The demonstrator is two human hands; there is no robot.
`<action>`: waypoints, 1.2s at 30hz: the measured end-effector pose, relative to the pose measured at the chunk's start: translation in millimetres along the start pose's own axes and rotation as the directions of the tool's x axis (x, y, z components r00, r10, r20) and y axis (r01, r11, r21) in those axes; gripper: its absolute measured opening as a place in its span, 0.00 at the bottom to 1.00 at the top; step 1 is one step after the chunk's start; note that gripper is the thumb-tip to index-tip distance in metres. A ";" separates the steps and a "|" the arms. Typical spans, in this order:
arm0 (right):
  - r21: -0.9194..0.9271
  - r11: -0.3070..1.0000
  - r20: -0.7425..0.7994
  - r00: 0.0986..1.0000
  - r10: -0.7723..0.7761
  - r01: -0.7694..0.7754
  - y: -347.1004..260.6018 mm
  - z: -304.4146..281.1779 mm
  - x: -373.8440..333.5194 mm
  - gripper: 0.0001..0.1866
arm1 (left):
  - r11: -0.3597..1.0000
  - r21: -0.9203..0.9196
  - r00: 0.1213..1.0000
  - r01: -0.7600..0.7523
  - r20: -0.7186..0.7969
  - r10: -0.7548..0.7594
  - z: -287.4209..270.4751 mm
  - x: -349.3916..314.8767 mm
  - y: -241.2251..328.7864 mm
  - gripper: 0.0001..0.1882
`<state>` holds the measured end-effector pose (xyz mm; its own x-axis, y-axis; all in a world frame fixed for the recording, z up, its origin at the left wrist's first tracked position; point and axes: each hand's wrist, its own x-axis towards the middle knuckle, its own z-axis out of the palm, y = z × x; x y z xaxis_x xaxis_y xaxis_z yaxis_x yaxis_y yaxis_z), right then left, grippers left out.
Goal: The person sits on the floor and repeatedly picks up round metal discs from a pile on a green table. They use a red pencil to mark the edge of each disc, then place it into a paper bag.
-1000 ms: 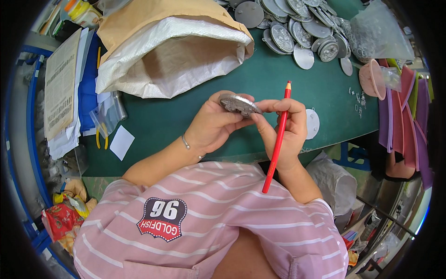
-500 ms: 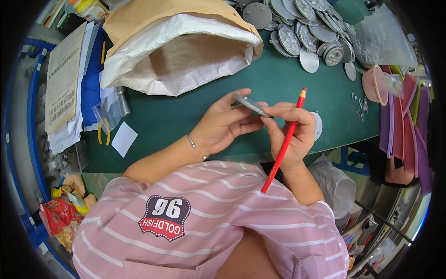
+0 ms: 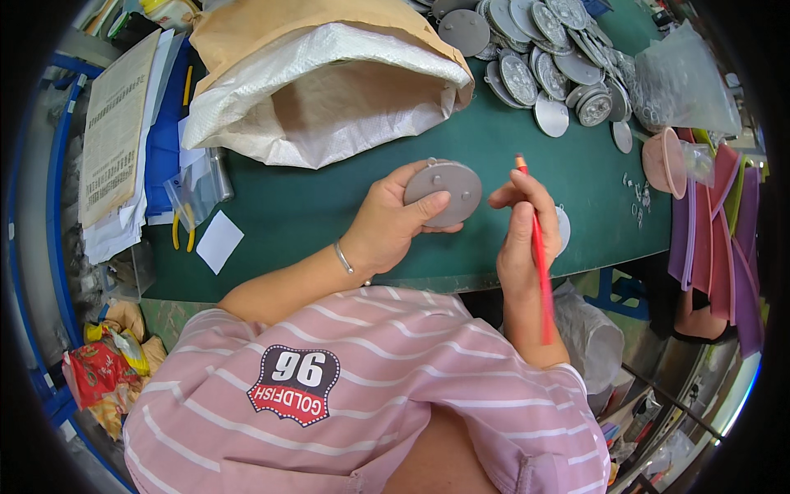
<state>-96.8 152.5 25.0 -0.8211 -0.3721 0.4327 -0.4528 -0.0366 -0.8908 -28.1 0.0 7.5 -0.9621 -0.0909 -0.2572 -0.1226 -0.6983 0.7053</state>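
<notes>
My left hand (image 3: 393,216) grips a round grey metal medal (image 3: 444,185), thumb across its flat face, which carries small raised studs. A red pencil (image 3: 539,247) is held in my right hand (image 3: 527,226), its lower end smeared by motion. That hand is a little to the right of the medal, not touching it. Partly hidden behind my right hand, another pale disc (image 3: 562,230) lies on the green table (image 3: 313,239). Farther off at the back right is a heap of similar metal medals (image 3: 551,70), some with relief on their faces.
A white-lined brown sack (image 3: 329,123) lies with its mouth toward me. On the left are papers (image 3: 119,132), yellow-handled pliers (image 3: 183,226) and a white card (image 3: 220,242). A pink cup (image 3: 663,163), a clear plastic bag (image 3: 687,78), small metal rings (image 3: 638,198) and coloured ribbons (image 3: 716,230) are at right.
The medal has turned from edge-on to show its flat face. My right hand has let go of the medal and moved right, the pencil still in it.
</notes>
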 end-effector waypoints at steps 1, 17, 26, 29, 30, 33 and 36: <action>-0.029 0.998 -0.009 0.999 -0.052 0.052 1.2 -2.0 3.1 0.11 | 0.999 0.044 1.000 -0.003 -0.006 0.004 -0.3 -0.7 -0.8 0.19; 0.081 0.991 -0.057 0.994 -0.097 0.102 -5.2 16.5 -3.9 0.08 | 0.952 0.292 0.996 -0.092 0.024 0.089 -0.4 -2.2 -1.6 0.12; 0.101 0.987 0.055 0.990 -0.131 0.125 -7.6 14.7 -3.7 0.06 | 0.906 0.382 0.983 -0.183 0.070 0.169 4.0 -2.9 2.5 0.11; 0.117 0.982 0.053 0.986 -0.157 0.150 -6.1 14.5 -3.2 0.06 | 0.900 0.390 0.981 -0.196 0.084 0.178 3.8 -3.1 2.9 0.10; 0.119 0.980 0.057 0.984 -0.169 0.162 -5.8 14.2 -3.0 0.06 | 0.898 0.389 0.979 -0.205 0.091 0.184 3.8 -3.1 2.9 0.10; 0.151 0.975 0.066 0.983 -0.173 0.162 -6.1 14.1 -4.0 0.05 | 0.895 0.402 0.981 -0.196 0.092 0.174 3.7 -3.2 3.4 0.10; 0.185 0.970 0.022 0.986 -0.165 0.158 -6.6 17.1 -3.9 0.05 | 0.902 0.383 0.980 -0.197 0.095 0.174 2.7 -2.8 2.3 0.10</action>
<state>-84.7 138.3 26.8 -0.7273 -0.3813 0.5707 -0.5049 -0.2661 -0.8211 -26.4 0.6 11.6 -0.9875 -0.1431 -0.0668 -0.0143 -0.3400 0.9403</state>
